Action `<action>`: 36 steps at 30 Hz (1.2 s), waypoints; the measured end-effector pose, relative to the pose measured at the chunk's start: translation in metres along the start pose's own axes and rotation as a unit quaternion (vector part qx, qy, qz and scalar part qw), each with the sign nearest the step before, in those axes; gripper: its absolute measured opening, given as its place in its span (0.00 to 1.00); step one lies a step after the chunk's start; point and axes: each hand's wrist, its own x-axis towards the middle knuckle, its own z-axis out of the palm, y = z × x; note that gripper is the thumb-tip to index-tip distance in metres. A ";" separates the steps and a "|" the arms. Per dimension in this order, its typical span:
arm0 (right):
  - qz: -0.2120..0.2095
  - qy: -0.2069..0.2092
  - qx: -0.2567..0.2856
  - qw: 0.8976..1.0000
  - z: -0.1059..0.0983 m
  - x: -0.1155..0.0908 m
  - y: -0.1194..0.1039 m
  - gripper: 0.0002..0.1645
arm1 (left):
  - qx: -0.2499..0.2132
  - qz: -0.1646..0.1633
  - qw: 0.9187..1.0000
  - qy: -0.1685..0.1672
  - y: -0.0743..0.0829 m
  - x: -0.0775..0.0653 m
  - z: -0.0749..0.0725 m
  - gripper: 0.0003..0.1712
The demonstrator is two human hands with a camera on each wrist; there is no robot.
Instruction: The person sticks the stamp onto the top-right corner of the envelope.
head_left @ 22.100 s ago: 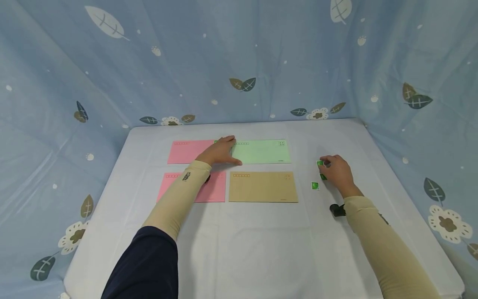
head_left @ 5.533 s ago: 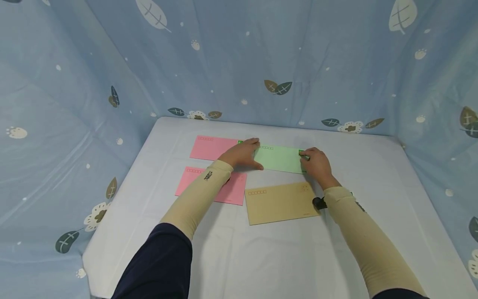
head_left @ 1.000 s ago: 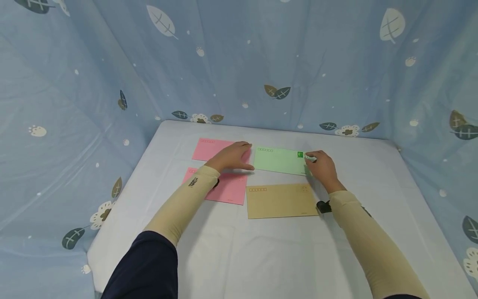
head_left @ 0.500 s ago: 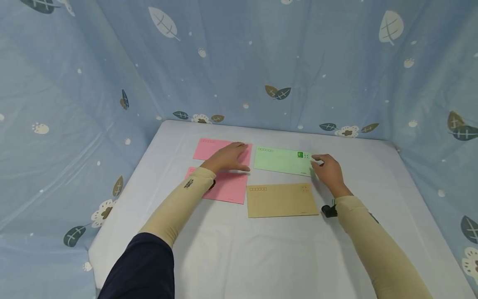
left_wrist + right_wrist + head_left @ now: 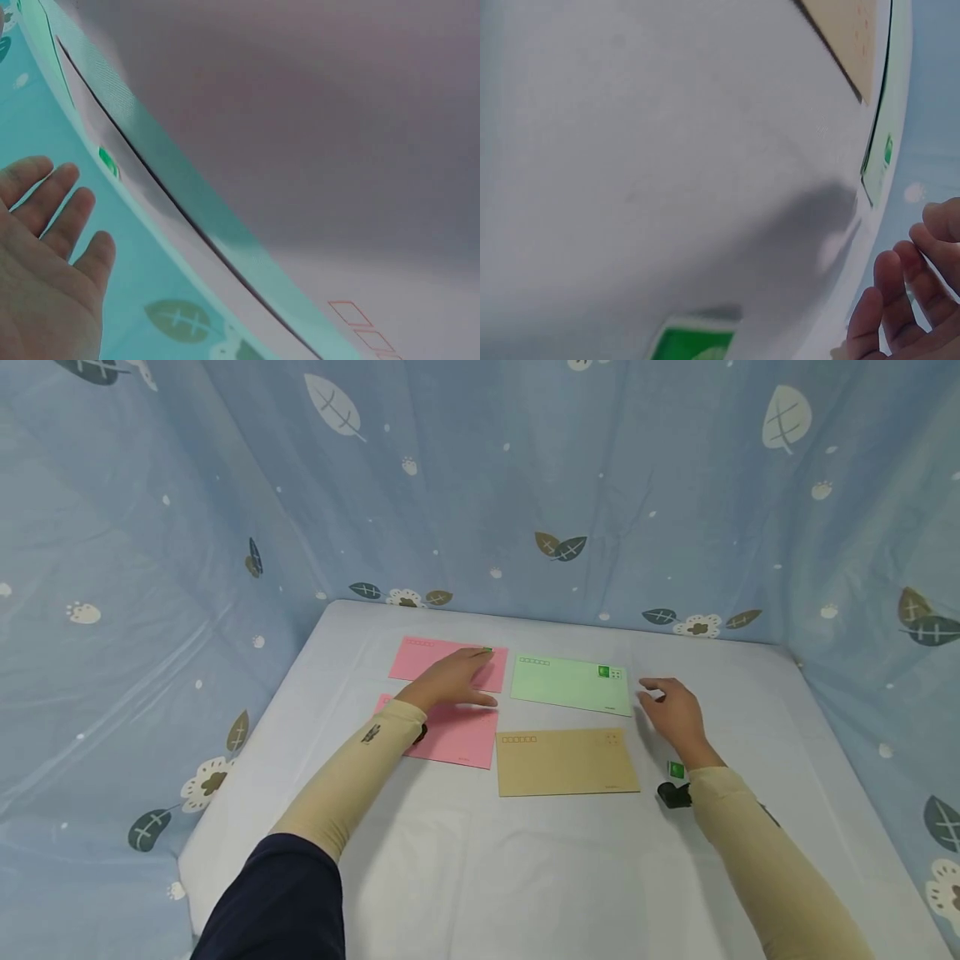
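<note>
- Pink envelopes [image 5: 465, 739], two, under my spread left hand [image 5: 450, 681].
- One green envelope [image 5: 566, 685], one brown envelope [image 5: 567, 764], left of my half-curled right hand [image 5: 673, 714].
- Three stamps [image 5: 677, 770], one beside its wrist.

Green envelope [image 5: 558, 683], flat — stamp [image 5: 603, 672] near one corner, loose stamp [image 5: 677, 771] apart

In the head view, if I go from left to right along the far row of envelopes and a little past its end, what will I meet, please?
Far pink envelope → green envelope → green stamp on it → right hand. The left hand overlaps the pink one.
</note>
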 end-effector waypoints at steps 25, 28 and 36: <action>-0.002 0.001 -0.005 1.000 -0.012 -0.030 0.011 0.23 | -0.022 -0.027 0.999 0.016 -0.016 -0.029 0.002 0.66; 0.001 0.004 -0.009 1.000 -0.014 -0.033 0.014 0.23 | -0.027 -0.033 0.999 0.017 -0.017 -0.032 0.002 0.65; 0.003 0.010 -0.011 1.000 -0.018 -0.041 0.022 0.22 | -0.026 -0.040 0.999 0.017 -0.023 -0.039 0.005 0.66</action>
